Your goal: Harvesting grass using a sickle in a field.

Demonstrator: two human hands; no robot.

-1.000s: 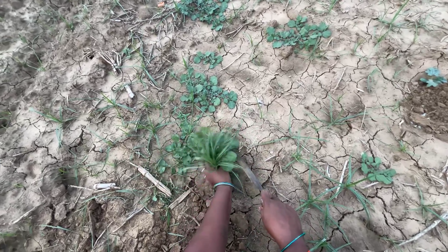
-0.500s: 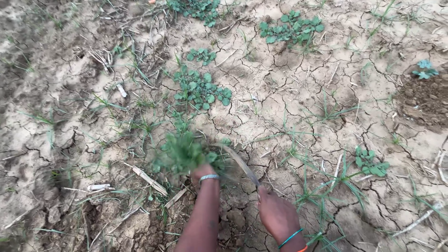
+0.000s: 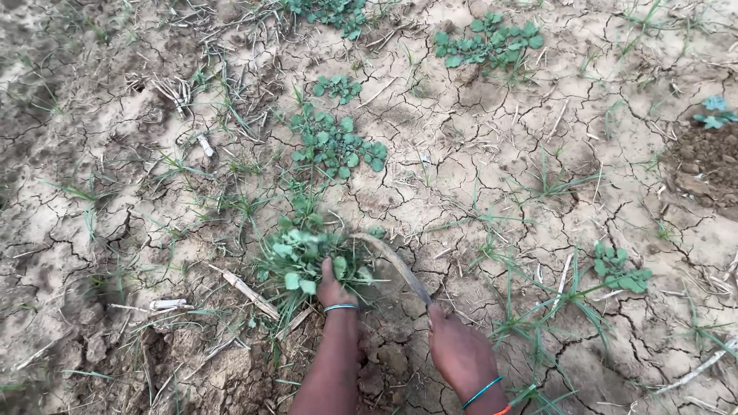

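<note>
My left hand [image 3: 335, 290] grips a bunch of green weeds [image 3: 304, 257] low over cracked dry soil; a bangle circles that wrist. My right hand [image 3: 460, 355] holds the handle of a curved sickle [image 3: 400, 265], whose blade arcs left to the base of the weed bunch. The fingers of my left hand are mostly hidden under the leaves. A blue bangle sits on my right wrist.
Round-leafed weed patches grow ahead [image 3: 338, 146] and at the far top right [image 3: 488, 42]. Another small weed [image 3: 619, 270] and grass tufts stand to the right. A dry stalk [image 3: 246, 290] lies left of the bunch. Dark loose earth [image 3: 703, 165] lies at the right edge.
My left hand shifted left with the weed bunch and then steadied. The sickle blade has come into view, hooked round the bunch's base. My right hand stayed low at the right.
</note>
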